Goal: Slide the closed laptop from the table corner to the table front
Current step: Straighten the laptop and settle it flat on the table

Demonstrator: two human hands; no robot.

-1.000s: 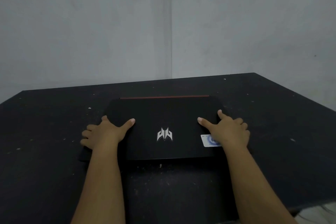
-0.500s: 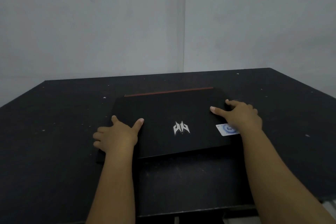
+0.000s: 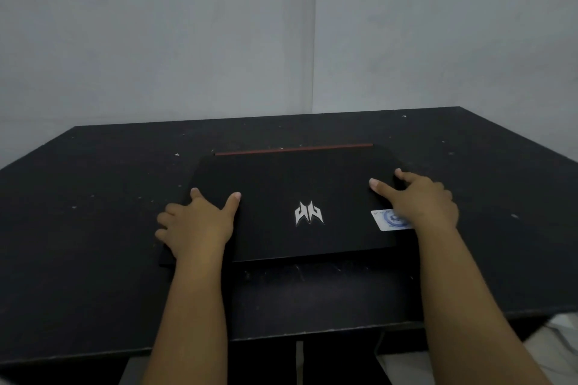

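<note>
A closed black laptop [image 3: 294, 184] with a silver logo, a red strip along its far edge and a white-blue sticker lies flat on the black table [image 3: 78, 228], near the middle. My left hand [image 3: 195, 223] grips its left edge, thumb on the lid and fingers curled over the side. On the right edge my right hand [image 3: 420, 198] holds the same way, partly covering the sticker. The laptop's near edge lies a short way back from the table's front edge.
The table stands in a room corner, with grey walls [image 3: 187, 40] behind it. Its front edge [image 3: 312, 337] runs across the lower frame, with pale floor [image 3: 556, 350] showing beyond it at the lower right. Small white specks dot the tabletop.
The view has shifted, so more of the table's front edge shows now. Both hands keep the same hold on the laptop's sides; the laptop sits slightly angled, right side farther.
</note>
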